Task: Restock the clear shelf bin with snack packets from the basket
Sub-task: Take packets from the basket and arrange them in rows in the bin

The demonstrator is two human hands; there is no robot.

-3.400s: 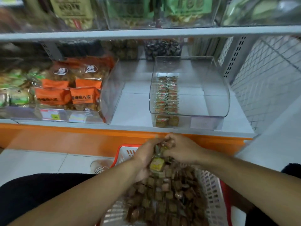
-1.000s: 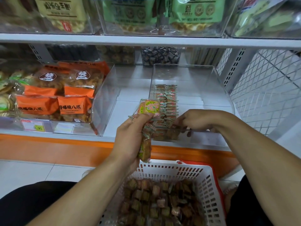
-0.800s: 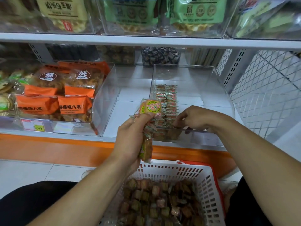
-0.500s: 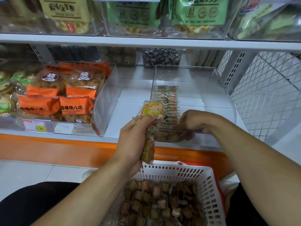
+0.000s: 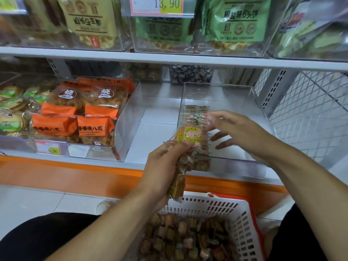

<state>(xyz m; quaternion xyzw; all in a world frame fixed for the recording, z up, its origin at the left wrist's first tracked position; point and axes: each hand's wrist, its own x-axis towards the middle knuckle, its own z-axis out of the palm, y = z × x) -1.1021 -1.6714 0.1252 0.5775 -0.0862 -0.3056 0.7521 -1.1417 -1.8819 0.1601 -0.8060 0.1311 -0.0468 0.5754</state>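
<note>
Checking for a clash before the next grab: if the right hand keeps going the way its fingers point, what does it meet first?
Most likely the packets gripped in the left hand; the right hand points leftward at them over the clear bin, though depth is unclear.

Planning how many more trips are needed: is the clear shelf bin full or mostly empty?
Mostly empty. The clear shelf bin holds only rows of snack packets along its left side; the floor to their right is bare.

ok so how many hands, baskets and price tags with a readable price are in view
hands: 2, the left hand gripping snack packets, the right hand holding nothing
basket: 1
readable price tags: 2, the 13.90 tag and the 9.90 tag
total: 5
</note>
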